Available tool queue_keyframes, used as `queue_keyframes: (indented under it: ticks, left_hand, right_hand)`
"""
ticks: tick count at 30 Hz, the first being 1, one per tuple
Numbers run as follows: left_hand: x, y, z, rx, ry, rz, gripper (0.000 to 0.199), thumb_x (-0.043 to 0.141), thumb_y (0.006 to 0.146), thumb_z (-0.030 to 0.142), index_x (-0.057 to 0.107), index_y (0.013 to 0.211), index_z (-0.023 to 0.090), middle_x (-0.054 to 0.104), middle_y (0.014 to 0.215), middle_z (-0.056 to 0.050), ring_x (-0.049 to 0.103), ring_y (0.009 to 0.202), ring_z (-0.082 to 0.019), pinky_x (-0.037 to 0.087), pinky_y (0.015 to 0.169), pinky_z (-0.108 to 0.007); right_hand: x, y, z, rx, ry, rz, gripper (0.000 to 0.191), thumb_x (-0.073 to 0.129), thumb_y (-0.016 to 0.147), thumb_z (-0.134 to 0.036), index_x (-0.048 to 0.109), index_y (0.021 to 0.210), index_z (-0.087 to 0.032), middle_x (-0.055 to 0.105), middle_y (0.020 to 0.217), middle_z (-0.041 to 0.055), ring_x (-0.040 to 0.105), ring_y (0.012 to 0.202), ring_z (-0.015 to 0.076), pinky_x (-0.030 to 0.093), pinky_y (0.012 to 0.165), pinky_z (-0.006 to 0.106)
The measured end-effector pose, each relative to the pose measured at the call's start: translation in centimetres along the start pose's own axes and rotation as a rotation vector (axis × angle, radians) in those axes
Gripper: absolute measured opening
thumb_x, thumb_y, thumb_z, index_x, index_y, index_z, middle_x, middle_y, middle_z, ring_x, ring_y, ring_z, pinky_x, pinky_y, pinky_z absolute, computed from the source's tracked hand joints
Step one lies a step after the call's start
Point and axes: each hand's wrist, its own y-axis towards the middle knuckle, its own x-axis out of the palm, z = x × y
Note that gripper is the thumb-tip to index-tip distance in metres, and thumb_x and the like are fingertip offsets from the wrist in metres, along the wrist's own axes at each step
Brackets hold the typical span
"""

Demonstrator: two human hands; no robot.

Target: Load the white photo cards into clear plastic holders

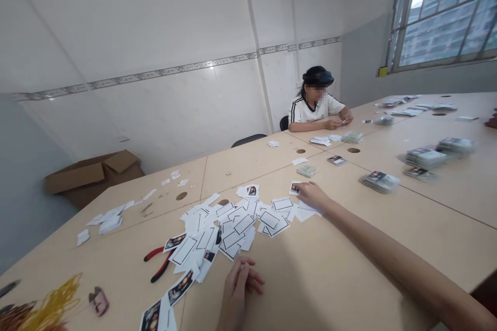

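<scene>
My right hand (312,195) reaches across the table with its fingers closed on a small white card (293,187) that bears a dark picture. Near the table's front, my left hand (244,280) rests on its side, fingers loosely curved and slightly apart, holding nothing. Between and beyond my hands spreads a loose heap of cards (235,225), many showing a black-outlined blank face and a few a dark picture. More picture cards (181,284) trail from the heap toward the front left. Pliers with red and black handles (160,268) lie partly under the heap.
Stacks of cards (380,181) stand on the right of the table (334,274). A person (316,106) with a head-worn device sits at the far side, handling something small. Yellow bands (58,302) and a pink tool (99,301) lie at front left. A cardboard box (93,170) stands beyond the table.
</scene>
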Motion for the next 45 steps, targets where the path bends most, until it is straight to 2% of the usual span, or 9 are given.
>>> queue_keyframes:
  ticks: [4,12,19,22,25,27,33,38,45]
  left_hand:
    - [0.1,0.1,-0.5,-0.027,0.001,0.046,0.039,0.047,0.069,0.056,0.049,0.075,0.017,0.062,0.054,-0.003,0.055,0.042,-0.014,0.035,0.045,-0.024]
    - [-0.3,-0.2,0.0,-0.024,0.006,0.046,0.039,0.047,0.069,0.055,0.051,0.077,0.017,0.06,0.054,-0.002,0.055,0.047,-0.015,0.041,0.051,-0.026]
    - [-0.2,-1.2,0.5,0.177,0.274,0.127,0.03,0.051,0.069,0.049,0.056,0.076,0.021,0.06,0.059,-0.003,0.056,0.06,-0.019,0.041,0.063,-0.028]
    - [0.3,-1.2,0.4,0.299,0.329,0.222,0.026,0.053,0.067,0.047,0.059,0.073,0.023,0.062,0.07,-0.006,0.057,0.073,-0.023,0.041,0.073,-0.031]
    - [0.8,-0.5,0.7,0.352,0.333,0.283,0.027,0.054,0.066,0.046,0.061,0.076,0.022,0.062,0.082,-0.008,0.054,0.086,-0.026,0.038,0.082,-0.034]
    - [1.1,0.1,1.1,0.329,0.326,0.277,0.026,0.053,0.067,0.043,0.06,0.079,0.021,0.062,0.085,-0.008,0.053,0.088,-0.026,0.037,0.084,-0.036]
    - [1.3,0.9,1.4,0.224,0.313,0.218,0.019,0.05,0.07,0.036,0.059,0.076,0.02,0.061,0.081,-0.006,0.052,0.083,-0.023,0.037,0.08,-0.033]
    - [1.1,0.9,0.9,0.213,0.362,0.212,0.019,0.047,0.073,0.035,0.057,0.074,0.019,0.059,0.076,-0.005,0.052,0.075,-0.021,0.038,0.072,-0.03]
    - [1.4,1.1,1.0,0.23,0.35,0.169,0.02,0.046,0.073,0.035,0.056,0.071,0.019,0.058,0.072,-0.005,0.052,0.071,-0.019,0.038,0.069,-0.029]
  right_hand:
    - [0.3,0.0,1.2,-0.08,0.02,-0.014,0.025,0.039,0.079,-0.018,0.062,0.088,-0.018,0.064,0.088,0.0073,0.057,0.082,0.0189,0.038,0.079,0.03]
    - [1.8,-1.3,1.4,-0.151,0.035,0.073,0.029,0.035,0.083,-0.021,0.06,0.097,-0.019,0.059,0.094,0.0101,0.052,0.092,0.0205,0.038,0.083,0.036]
    - [1.0,-2.0,0.8,-0.163,0.118,0.185,0.028,0.033,0.085,-0.027,0.057,0.098,-0.02,0.056,0.101,0.0086,0.046,0.101,0.0212,0.035,0.087,0.038]
    - [0.4,-1.9,-1.3,-0.187,0.19,0.25,0.029,0.03,0.085,-0.024,0.054,0.101,-0.02,0.054,0.103,0.0094,0.047,0.099,0.0204,0.035,0.087,0.037]
    - [0.4,-0.3,-4.9,-0.243,0.209,0.144,0.028,0.035,0.083,-0.024,0.05,0.106,-0.02,0.053,0.106,0.0084,0.045,0.101,0.0196,0.035,0.087,0.034]
    - [0.9,1.9,-7.6,-0.222,0.154,-0.013,0.031,0.042,0.08,-0.028,0.048,0.109,-0.021,0.051,0.109,0.0078,0.043,0.104,0.0199,0.033,0.088,0.032]
    - [4.5,8.3,-12.3,-0.093,0.126,-0.11,0.053,0.051,0.072,-0.044,0.042,0.118,-0.019,0.043,0.12,0.0153,0.043,0.104,0.0282,0.035,0.081,0.038]
    - [6.6,8.3,-10.8,-0.077,0.118,-0.153,0.033,0.049,0.076,-0.038,0.054,0.105,-0.022,0.055,0.107,0.0086,0.047,0.101,0.0232,0.034,0.082,0.033]
    - [6.5,7.5,-8.5,-0.004,0.072,-0.113,0.041,0.019,0.089,-0.032,0.056,0.095,-0.016,0.058,0.095,0.01,0.052,0.09,0.0177,0.034,0.077,0.028]
